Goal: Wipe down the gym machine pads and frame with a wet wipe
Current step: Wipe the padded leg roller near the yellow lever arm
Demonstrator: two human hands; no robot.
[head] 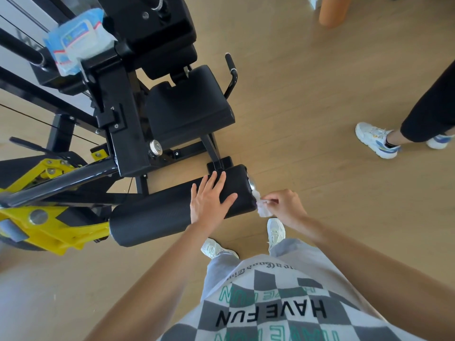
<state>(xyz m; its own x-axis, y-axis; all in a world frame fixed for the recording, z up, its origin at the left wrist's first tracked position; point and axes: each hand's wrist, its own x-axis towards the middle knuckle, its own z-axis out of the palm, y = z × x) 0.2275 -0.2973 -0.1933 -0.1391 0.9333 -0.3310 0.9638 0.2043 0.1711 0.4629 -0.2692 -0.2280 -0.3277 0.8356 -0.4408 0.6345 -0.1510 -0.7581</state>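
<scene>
Up left on the machine frame [123, 134] sits the wipes pack [76, 43]; lower, the left hand [210, 198] lies flat, fingers straight, on the roller pad [160, 215], the right hand [283, 205] pinching the wet wipe [262, 206] at its end. Likely the seat pad [187, 112] and frame remain.

Crumpled white wet wipe [262, 208] against the metal-capped end of the black roller pad [152, 217]

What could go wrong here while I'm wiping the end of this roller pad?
The roller pad might turn under your flat left hand. The wet wipe is bunched small in your right hand; it may snag on the metal end cap or skip spots. The wipes pack perched on the frame could slide off.
</scene>
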